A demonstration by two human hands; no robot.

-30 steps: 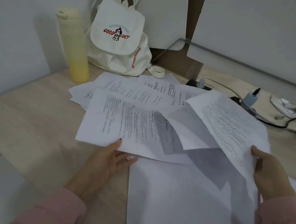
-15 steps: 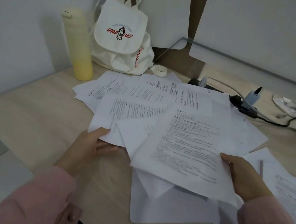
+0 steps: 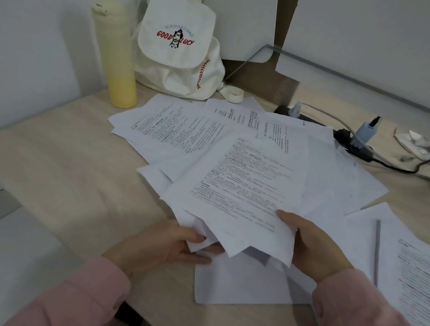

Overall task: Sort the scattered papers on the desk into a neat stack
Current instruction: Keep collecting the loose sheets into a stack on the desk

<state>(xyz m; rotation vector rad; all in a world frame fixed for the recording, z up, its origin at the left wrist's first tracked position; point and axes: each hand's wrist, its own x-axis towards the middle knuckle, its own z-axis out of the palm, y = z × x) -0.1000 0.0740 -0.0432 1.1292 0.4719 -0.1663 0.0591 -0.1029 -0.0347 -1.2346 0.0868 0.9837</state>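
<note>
Several white printed papers (image 3: 184,133) lie fanned across the wooden desk (image 3: 67,174). A loose bundle of sheets (image 3: 245,192) sits on top near the front. My left hand (image 3: 167,248) grips the bundle's lower left corner, thumb above and fingers under. At the bundle's lower right edge my right hand (image 3: 310,247) holds it, thumb on the printed top sheet. A blank sheet (image 3: 240,286) lies beneath both hands. More printed sheets (image 3: 414,276) lie at the right, with a thin grey pen (image 3: 377,251) on them.
A yellow bottle (image 3: 115,56) and a white drawstring bag (image 3: 178,45) stand at the back left. A power strip with plugs and cables (image 3: 356,145) runs along the back right under a metal rail. The desk's front edge is close to my sleeves.
My hands have drawn closer together, pulling the sheets into one bundle near the front. My left hand moved right from the far left sheet to the bundle's corner.
</note>
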